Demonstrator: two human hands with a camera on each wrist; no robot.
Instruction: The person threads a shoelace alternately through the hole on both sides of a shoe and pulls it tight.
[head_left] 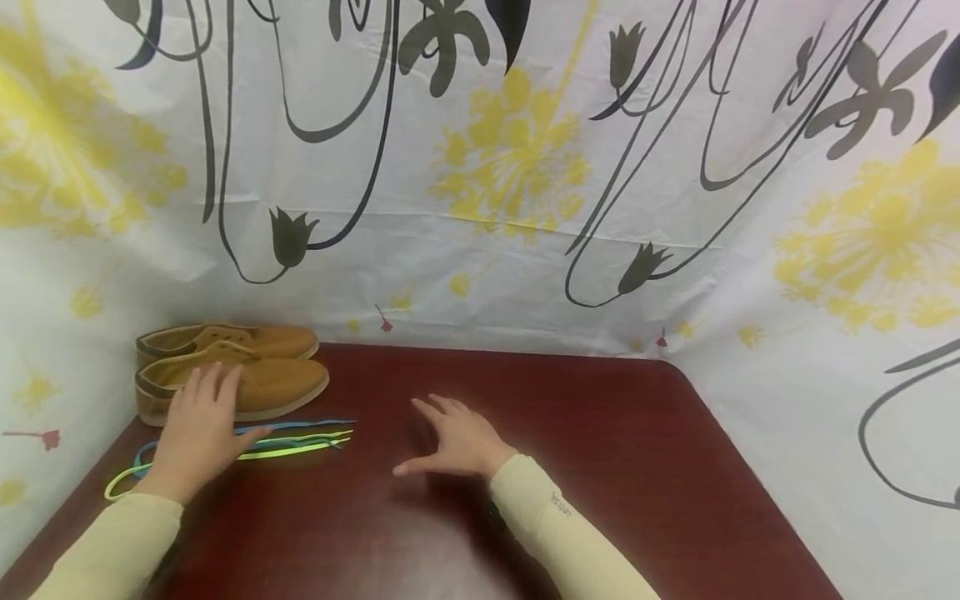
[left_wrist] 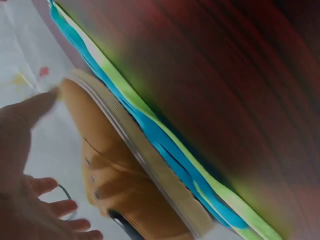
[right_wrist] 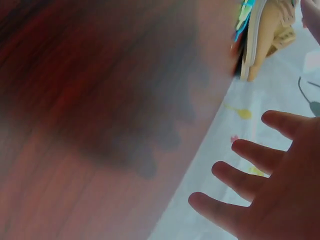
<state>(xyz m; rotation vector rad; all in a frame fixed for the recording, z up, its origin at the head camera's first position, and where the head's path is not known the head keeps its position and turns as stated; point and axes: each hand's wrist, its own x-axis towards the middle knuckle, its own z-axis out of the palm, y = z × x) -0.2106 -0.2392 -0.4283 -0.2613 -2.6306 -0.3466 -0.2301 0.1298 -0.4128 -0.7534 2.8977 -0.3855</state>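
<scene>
Two tan shoes stand side by side at the table's far left, the near shoe [head_left: 281,387] in front of the far shoe [head_left: 285,342]. Before them lie blue and yellow-green shoelaces [head_left: 300,442], looped at the left end. My left hand [head_left: 198,433] hovers over the laces and near shoe with its fingers spread; in the left wrist view it holds nothing beside the shoe [left_wrist: 120,165]. Over the middle of the table, my right hand [head_left: 461,437] has its fingers spread and holds nothing; the right wrist view shows those fingers [right_wrist: 245,180] apart.
The dark red wooden table [head_left: 600,467] has a rounded far right corner. A white curtain [head_left: 480,308] with yellow and grey plant prints hangs behind it and along both sides. The shoes stand close to the curtain at the back left.
</scene>
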